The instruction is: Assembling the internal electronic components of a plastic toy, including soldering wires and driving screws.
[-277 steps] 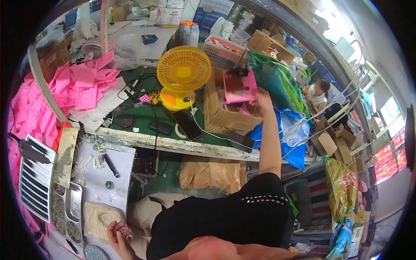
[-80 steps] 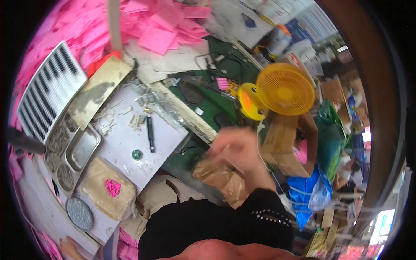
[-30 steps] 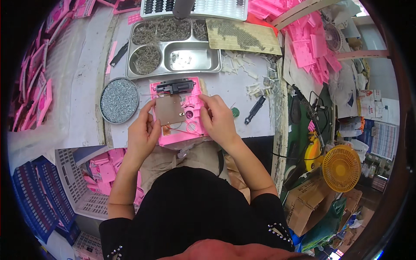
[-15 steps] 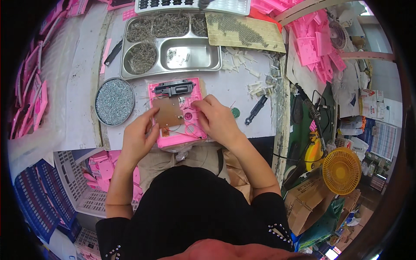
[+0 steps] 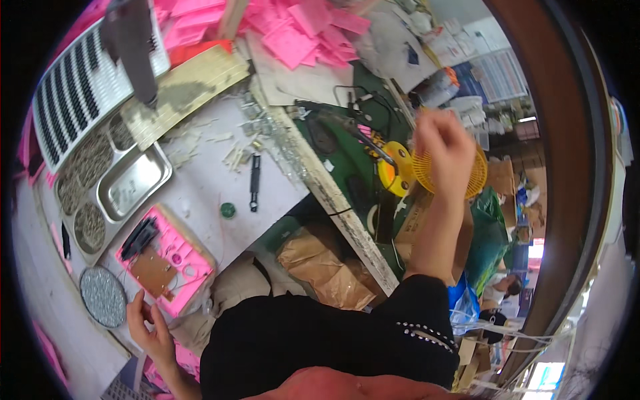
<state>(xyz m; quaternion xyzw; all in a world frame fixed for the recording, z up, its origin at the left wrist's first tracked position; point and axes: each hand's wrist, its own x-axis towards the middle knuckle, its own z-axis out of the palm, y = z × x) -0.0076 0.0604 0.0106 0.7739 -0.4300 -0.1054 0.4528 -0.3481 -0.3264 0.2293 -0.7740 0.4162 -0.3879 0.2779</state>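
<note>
Pink tray (image 5: 175, 259), one; left hand (image 5: 152, 331) beside.

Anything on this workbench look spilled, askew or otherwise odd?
Small pale scraps lie scattered loose over the white worktop, beside the steel compartment tray. The pink moulded fixture overhangs the bench edge. Nothing looks broken.

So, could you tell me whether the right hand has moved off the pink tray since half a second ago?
Yes. The right hand has left the pink tray and now reaches up by the yellow fan.

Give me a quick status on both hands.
Left hand at pink tray edge. Right hand raised, closed, by yellow fan. Contents unclear.
</note>
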